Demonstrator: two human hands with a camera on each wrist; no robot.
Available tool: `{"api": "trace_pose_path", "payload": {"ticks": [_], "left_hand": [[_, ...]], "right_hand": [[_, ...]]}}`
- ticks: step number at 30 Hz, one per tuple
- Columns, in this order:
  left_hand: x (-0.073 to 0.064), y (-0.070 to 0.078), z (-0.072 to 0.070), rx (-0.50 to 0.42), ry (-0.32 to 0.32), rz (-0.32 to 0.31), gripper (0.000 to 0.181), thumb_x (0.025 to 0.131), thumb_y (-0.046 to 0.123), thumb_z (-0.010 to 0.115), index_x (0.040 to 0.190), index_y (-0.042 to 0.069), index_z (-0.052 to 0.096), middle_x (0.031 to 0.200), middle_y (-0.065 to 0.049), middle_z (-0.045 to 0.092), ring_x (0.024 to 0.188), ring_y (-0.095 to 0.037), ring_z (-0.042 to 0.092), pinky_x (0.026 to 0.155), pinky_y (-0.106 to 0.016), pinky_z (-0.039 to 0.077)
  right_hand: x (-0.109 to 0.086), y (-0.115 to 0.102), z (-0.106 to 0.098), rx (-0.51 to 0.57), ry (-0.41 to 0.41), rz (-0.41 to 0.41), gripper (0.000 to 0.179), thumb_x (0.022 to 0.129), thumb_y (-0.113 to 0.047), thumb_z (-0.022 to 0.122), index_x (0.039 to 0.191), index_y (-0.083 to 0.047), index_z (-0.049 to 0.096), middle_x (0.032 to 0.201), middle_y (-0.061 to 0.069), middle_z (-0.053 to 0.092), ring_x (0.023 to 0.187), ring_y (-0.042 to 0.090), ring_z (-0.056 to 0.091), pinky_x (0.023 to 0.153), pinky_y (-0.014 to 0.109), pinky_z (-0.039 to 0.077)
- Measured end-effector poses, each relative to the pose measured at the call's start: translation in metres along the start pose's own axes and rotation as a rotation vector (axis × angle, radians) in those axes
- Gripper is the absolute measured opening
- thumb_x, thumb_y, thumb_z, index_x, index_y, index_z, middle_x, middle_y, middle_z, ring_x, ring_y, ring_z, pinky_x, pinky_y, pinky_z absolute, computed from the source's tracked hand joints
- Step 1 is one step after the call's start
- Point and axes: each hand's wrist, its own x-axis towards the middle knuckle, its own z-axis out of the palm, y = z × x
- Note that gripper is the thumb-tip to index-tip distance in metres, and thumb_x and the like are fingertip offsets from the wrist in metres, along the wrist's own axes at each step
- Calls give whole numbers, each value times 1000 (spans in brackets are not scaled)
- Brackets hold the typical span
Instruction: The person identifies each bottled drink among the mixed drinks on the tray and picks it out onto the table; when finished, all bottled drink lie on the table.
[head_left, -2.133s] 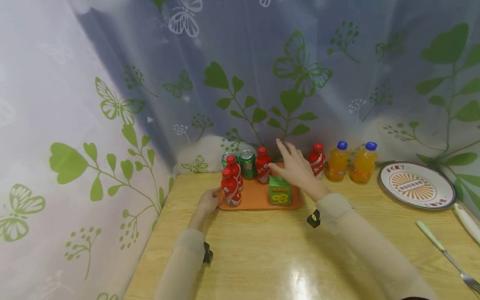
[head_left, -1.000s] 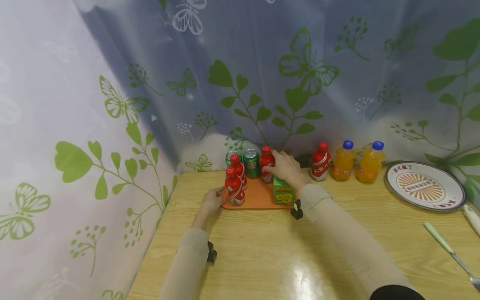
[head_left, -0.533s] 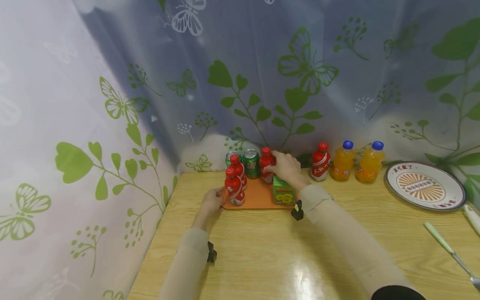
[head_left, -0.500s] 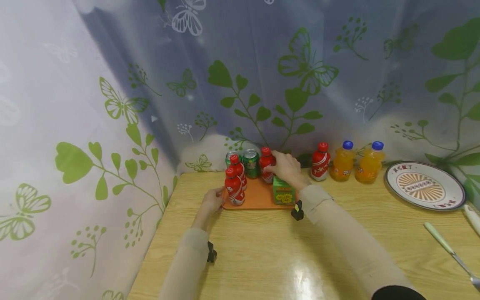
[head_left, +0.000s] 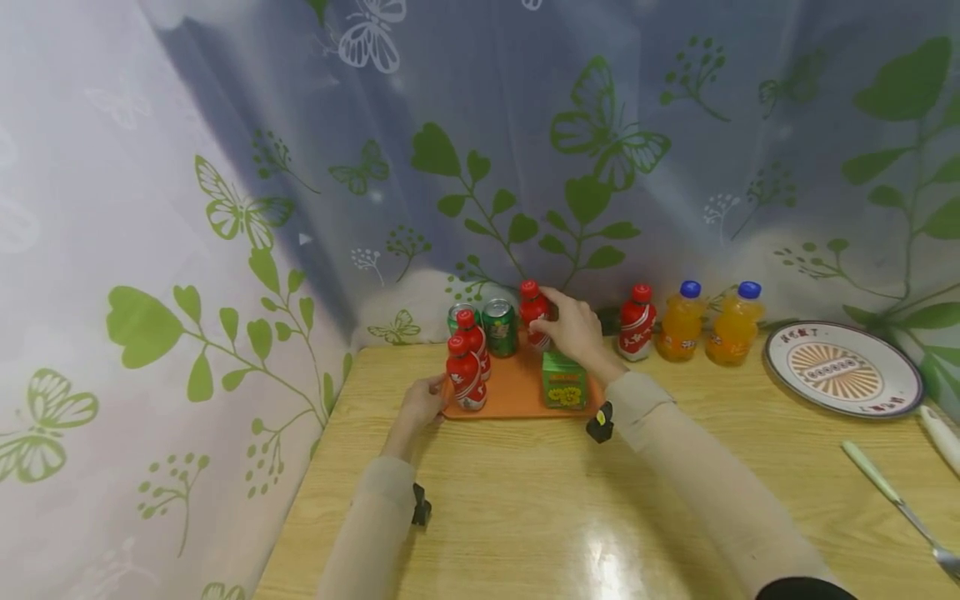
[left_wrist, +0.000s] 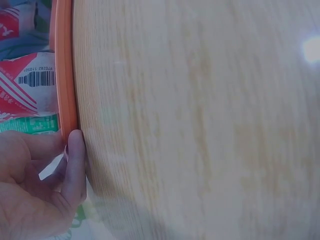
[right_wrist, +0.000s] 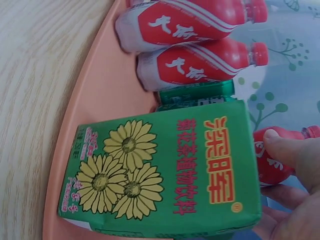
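Note:
My left hand (head_left: 418, 407) pinches the rim of an orange tray (head_left: 513, 400) at its front left corner; the left wrist view shows thumb and fingers on that rim (left_wrist: 66, 85). My right hand (head_left: 577, 333) grips a red drink bottle (head_left: 532, 310) at the back of the tray, its base slightly raised. Two more red bottles (head_left: 467, 383) stand at the tray's left side. Behind them are two green cans (head_left: 498, 329), one partly hidden. A green drink carton (right_wrist: 160, 170) with yellow flowers stands at the tray's front right, below my right hand.
Right of the tray stand another red bottle (head_left: 636, 327) and two orange juice bottles (head_left: 680, 332) with blue caps. Farther right lie a round patterned plate (head_left: 795, 379), a green-handled fork (head_left: 873, 471) and a white handle (head_left: 939, 435). A patterned curtain (head_left: 480, 125) hangs behind the wooden table (head_left: 510, 508).
My right hand came in over the carton, took hold of the red bottle at the back of the tray, and has now lifted it slightly. My left hand stays on the tray rim.

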Motion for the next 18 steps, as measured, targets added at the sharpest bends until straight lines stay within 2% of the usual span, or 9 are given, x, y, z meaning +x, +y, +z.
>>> {"api": "trace_pose_path", "payload": {"ticks": [8,14,18], "left_hand": [[1,1,0,8,-10,-14,62,99,-7,53,159,8,46,133,-26,60,72,-12,58,55,-16,54],[1,1,1,12,-15,-15,63,99,-6,54,159,10,46,136,-25,60,69,-11,56,54,-16,53],[1,1,2,7,-11,-13,63,98,-7,53,159,10,47,132,-24,60,65,-10,54,53,-16,52]], "right_hand": [[-2,5,-4,122,16,1,72,95,-31,79,160,-23,47,148,18,63,130,44,62,101,61,54],[-4,5,-9,177,55,-7,72,95,-26,79,159,-19,47,151,18,61,139,42,56,113,61,48],[-7,1,-16,210,78,19,72,94,-27,80,159,-21,49,153,16,60,137,40,57,111,59,49]]}}
